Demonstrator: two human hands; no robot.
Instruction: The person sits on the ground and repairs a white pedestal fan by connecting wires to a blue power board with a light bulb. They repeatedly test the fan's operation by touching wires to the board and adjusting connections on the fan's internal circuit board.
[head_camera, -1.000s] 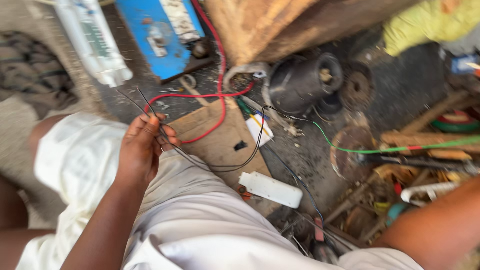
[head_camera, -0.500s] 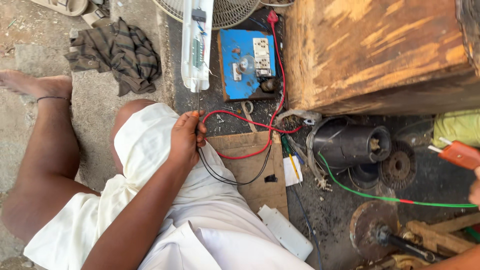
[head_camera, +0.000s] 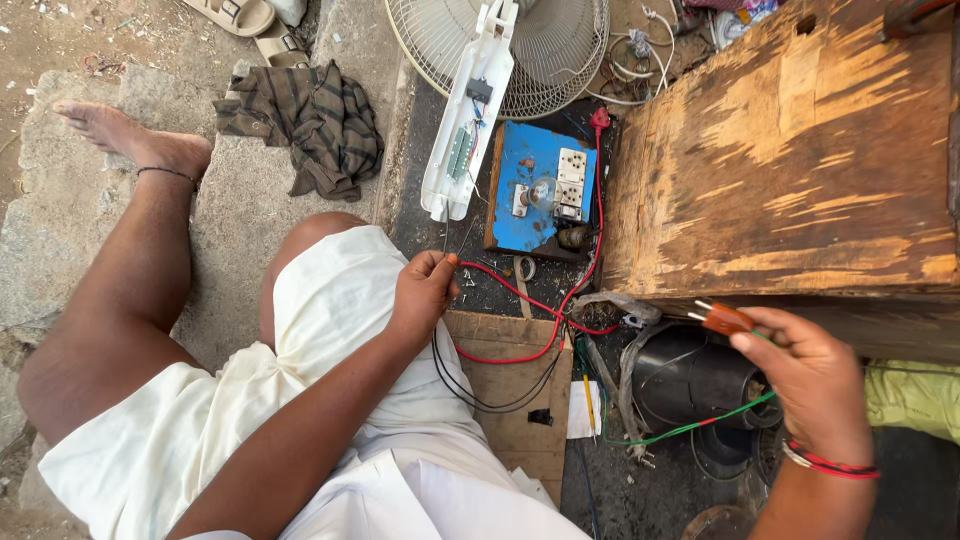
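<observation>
My left hand (head_camera: 423, 292) rests over my knee, its fingers closed on thin black wires (head_camera: 480, 395) and a red wire (head_camera: 520, 300) that loop across a brown board (head_camera: 515, 400). My right hand (head_camera: 815, 375) is at the right, pinching a small orange two-pin plug (head_camera: 722, 318) with a green and red lead (head_camera: 690, 428) trailing from it. Just below that hand lies a black cylindrical motor (head_camera: 680, 375). The red wire runs up to a blue board (head_camera: 535, 190) carrying switches, a socket and a bulb.
A white elongated lamp housing (head_camera: 465, 125) leans over the blue board, with a fan grille (head_camera: 545, 50) behind it. A big worn wooden box (head_camera: 790, 150) fills the upper right. A striped cloth (head_camera: 310, 125) lies on the stone slab. My bare left leg (head_camera: 130, 250) stretches left.
The view has swung upward and left, so the fan and wooden box show more. My right hand has come into sight holding the orange plug. The left hand stays closed on the wires.
</observation>
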